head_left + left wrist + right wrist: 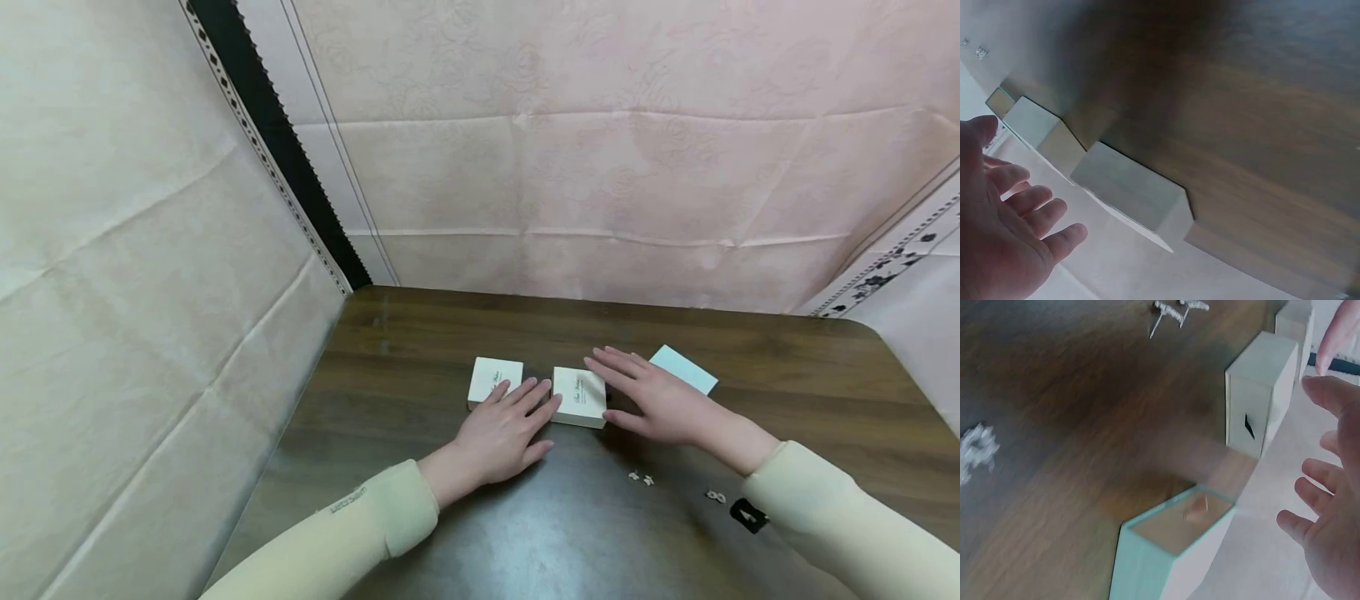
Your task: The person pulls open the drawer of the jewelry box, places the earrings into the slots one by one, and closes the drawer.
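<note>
Two small white boxes with printed lids, a left box (491,373) and a right box (578,394), stand side by side on the table. My left hand (501,433) reaches over their near edges with fingers extended and spread. Beside the right box is my right hand (660,400), its fingers loosely stretched toward the lid; I cannot tell whether either hand touches a box. A black tab (1249,427) shows on the right box's end. Partly behind the right hand lies a pale blue-green box (684,369), its open end visible in the right wrist view.
A pair of small silvery earrings (1169,314) with posts lies on the dark wood table (420,325). Nearer the right sleeve are another small sparkly pair (716,497) and a black card (748,516) with a white mark. Cloth (600,175) hangs behind the table.
</note>
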`<state>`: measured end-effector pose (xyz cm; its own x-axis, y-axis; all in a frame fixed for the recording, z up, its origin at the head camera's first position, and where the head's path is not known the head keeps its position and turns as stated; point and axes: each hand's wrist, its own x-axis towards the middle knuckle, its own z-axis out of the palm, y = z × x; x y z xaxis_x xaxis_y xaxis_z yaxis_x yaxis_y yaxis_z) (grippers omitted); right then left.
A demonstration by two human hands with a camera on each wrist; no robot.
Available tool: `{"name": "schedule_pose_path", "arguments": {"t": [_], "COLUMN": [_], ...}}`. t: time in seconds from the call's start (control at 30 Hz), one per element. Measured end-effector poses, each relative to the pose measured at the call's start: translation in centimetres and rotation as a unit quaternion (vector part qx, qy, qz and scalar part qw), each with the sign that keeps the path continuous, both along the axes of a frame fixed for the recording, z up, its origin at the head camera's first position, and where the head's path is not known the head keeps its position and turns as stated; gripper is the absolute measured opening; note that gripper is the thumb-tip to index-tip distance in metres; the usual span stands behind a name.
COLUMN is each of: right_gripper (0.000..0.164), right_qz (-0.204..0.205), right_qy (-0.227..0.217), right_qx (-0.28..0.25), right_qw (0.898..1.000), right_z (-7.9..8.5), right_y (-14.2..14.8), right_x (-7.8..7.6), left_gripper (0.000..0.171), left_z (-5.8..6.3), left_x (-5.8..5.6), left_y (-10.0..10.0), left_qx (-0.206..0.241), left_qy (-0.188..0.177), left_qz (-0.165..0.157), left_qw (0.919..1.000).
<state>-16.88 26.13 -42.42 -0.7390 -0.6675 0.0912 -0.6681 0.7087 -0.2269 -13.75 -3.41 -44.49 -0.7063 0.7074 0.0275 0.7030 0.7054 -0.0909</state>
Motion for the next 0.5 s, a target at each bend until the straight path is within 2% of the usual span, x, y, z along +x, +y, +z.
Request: {"name": "schedule_pose_path", "arguments": {"t": [0.13,0.37,0.5], "right_gripper": [0.074,0.07,0.068], "right_qz": [-0.013,-0.009,-0.017], "right_qy": [0.005,0.041,0.038], "right_qx": [0.001,-0.002,-0.003], "right_qw": [1.0,0.999,0.999], "right_z": [0.3,-0.1,0.0], "right_y": [1.3,2.9,3.4], "right_x": [0.3,0.6,1.0], "left_gripper": [0.066,0.065,0.065], "left_z": [0.0,-0.4,-0.8], "left_x": [-0.3,-1.0,-1.3], "left_y": [1.1,2.9,3.8], "left_qx": [-0.001,-0.004,-0.008], "left_qy": [-0.002,-0.005,-0.003], "left_qz": [-0.007,-0.019,-0.027], "left_qw": [1.0,0.9998,0.9996]}}
